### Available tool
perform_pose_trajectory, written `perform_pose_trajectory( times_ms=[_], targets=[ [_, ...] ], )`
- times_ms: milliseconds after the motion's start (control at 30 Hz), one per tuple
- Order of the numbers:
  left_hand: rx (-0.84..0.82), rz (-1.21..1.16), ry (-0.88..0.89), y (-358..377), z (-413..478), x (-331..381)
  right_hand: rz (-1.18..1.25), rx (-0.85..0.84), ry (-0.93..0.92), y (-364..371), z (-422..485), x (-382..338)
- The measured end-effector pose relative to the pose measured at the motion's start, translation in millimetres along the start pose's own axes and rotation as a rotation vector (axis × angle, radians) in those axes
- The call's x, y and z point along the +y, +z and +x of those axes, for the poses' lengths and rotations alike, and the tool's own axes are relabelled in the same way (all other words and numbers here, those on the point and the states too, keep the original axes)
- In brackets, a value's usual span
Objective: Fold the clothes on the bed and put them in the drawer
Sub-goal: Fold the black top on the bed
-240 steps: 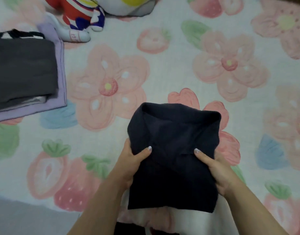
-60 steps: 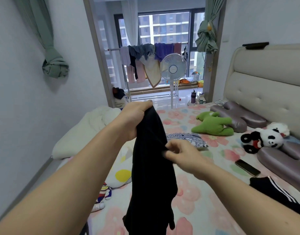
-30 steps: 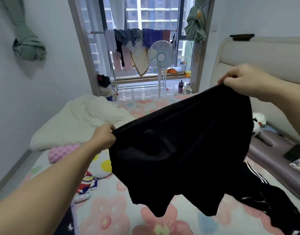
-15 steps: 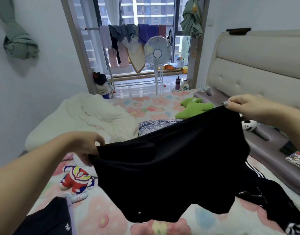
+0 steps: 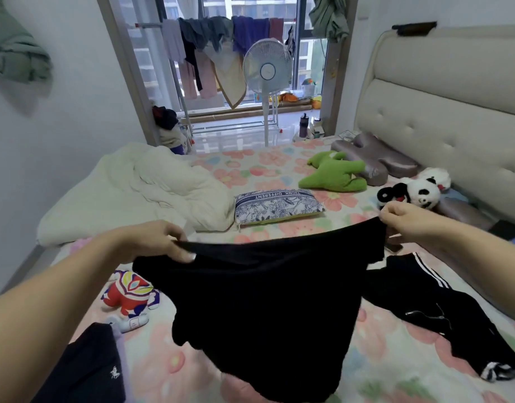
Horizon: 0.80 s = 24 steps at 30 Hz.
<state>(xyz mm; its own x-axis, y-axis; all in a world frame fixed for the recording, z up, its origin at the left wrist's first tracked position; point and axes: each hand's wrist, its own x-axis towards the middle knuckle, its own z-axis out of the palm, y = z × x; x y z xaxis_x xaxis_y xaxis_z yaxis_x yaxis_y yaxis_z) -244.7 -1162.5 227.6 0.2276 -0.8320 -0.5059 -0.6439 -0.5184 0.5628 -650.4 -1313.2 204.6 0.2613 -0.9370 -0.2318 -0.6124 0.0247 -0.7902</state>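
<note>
I hold a black garment spread out in the air over the flowered bed. My left hand pinches its top left corner and my right hand pinches its top right corner. The cloth hangs down between them, its lower edge low over the sheet. A folded dark stack lies at the bottom left. Black trousers with white stripes lie unfolded on the right.
A white duvet is bunched at the left. A patterned pillow, a green plush, a panda plush and a red toy figure lie on the bed. The padded headboard stands right; a fan and drying rack stand beyond.
Both hands have lowered the spread black garment toward the bed, and it now hangs more level. My right hand came down from headboard height.
</note>
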Motion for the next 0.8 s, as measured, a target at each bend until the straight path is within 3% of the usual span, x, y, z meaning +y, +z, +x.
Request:
perform_pose_trajectory(
  times_ms=[67, 167, 267, 333, 433, 500, 567, 600, 667, 733, 800],
  targets=[
    [-0.044, 0.248, 0.015, 0.6, -2.4, -6.4, -0.09, 0.186, -0.087, 10.0, 9.9, 13.0],
    [-0.012, 0.014, 0.032, 0.9, 1.6, -24.8, -0.171, 0.36, -0.217, 19.5, 19.5, 21.3],
    [0.181, -0.077, 0.086, 3.3, 10.9, -38.8, -0.17, 0.17, -0.321, 23.1, 23.1, 21.9],
    [0.34, 0.182, 0.1, 4.4, 19.7, -46.2, -0.261, -0.016, -0.338, 20.0, 23.1, 20.2],
    [0.405, 0.729, -0.029, -3.8, 27.0, -58.7, -0.65, -0.154, -0.368, 10.5, 26.9, 17.5],
    [0.506, 0.726, -0.098, -13.2, 30.0, -66.6, -0.804, -0.141, -0.393, 5.0, 32.2, 15.8],
    [0.581, 0.494, -0.054, -6.3, 32.8, -54.9, -0.881, -0.134, -0.446, 4.1, 35.9, 9.5],
    [0.543, 0.342, 0.009, 8.9, 35.9, -41.8, -0.893, -0.157, -0.475, 6.0, 36.6, 3.7],
    [0.315, 0.111, 0.162, 56.4, 45.4, -6.5, -0.911, -0.204, -0.531, 10.3, 34.2, -13.7],
    [0.085, -0.021, 0.309, 112.3, 55.6, 33.3, -0.935, -0.195, -0.6, 11.2, 28.7, -31.8],
    [-0.034, -0.149, 0.433, 160.7, 65.1, 70.0, -0.942, -0.146, -0.691, 3.8, 21.0, -47.6]
  ],
)
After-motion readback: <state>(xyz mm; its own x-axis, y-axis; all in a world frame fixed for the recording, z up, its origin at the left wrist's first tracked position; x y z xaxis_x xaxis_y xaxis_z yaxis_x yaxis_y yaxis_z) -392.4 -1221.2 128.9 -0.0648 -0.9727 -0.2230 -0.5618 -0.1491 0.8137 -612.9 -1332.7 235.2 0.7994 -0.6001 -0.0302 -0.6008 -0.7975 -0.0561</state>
